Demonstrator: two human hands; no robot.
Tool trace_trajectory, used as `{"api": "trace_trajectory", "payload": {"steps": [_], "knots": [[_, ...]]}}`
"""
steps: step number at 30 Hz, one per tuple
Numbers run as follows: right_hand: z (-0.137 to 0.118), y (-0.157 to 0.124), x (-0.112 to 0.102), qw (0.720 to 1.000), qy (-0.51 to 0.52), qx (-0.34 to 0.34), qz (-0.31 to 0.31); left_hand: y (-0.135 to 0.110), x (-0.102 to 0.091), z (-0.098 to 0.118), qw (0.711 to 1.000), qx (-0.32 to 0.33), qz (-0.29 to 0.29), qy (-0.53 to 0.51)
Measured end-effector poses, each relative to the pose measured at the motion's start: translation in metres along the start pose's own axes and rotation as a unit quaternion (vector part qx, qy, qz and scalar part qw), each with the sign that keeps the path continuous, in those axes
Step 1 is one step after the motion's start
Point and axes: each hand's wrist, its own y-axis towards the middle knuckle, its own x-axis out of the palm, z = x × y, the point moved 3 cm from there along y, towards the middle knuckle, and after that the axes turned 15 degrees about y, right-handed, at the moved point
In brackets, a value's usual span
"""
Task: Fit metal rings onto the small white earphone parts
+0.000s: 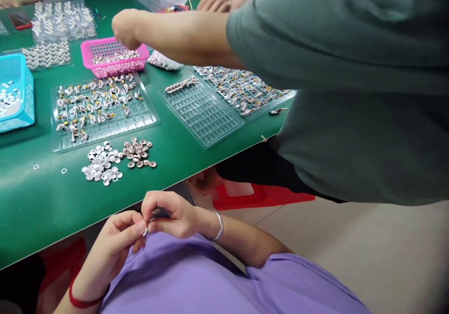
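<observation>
My left hand (117,237) and my right hand (168,213) meet in front of my purple shirt, below the edge of the green table (42,206). Both pinch one small part (145,231) between their fingertips; it is too small to name. Closest to them on the table lie a heap of small white discs (101,164) and a heap of brownish round caps (138,153). Beyond those sits a clear tray (103,110) partly filled with small white pieces.
A co-worker in a grey-green shirt leans over the table from the right, one hand (124,26) above a pink basket (114,57) of parts. An empty clear tray (201,110), a filled tray (242,89) and a blue basket (16,92) also stand there. A red stool (259,195) is underneath.
</observation>
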Motion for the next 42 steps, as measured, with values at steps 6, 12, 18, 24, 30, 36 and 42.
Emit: {"api": "trace_trajectory", "payload": {"steps": [6, 12, 18, 24, 30, 36, 42], "knots": [[-0.012, 0.000, -0.021, 0.989, -0.142, 0.019, 0.047, 0.015, -0.044, 0.025, 0.818, 0.198, 0.316, 0.438], [-0.012, -0.003, -0.031, 0.981, -0.156, 0.055, 0.098, 0.050, -0.073, 0.035, 0.696, 0.235, 0.394, 0.552], [-0.012, -0.004, -0.029, 0.981, -0.164, 0.032, 0.095, 0.059, -0.068, 0.036, 0.674, 0.260, 0.370, 0.585], [-0.015, -0.002, -0.021, 0.986, -0.146, -0.010, 0.079, 0.038, -0.046, 0.030, 0.719, 0.292, 0.352, 0.524], [-0.020, -0.003, -0.010, 0.989, -0.129, -0.021, 0.075, 0.016, -0.025, -0.001, 0.923, 0.170, 0.271, 0.213], [-0.022, -0.005, 0.004, 0.981, -0.196, -0.012, -0.011, 0.012, -0.020, -0.013, 0.971, 0.074, 0.216, 0.073], [-0.026, -0.006, 0.006, 0.965, -0.260, -0.037, -0.005, 0.006, -0.013, -0.002, 0.951, 0.153, 0.231, 0.137]]}}
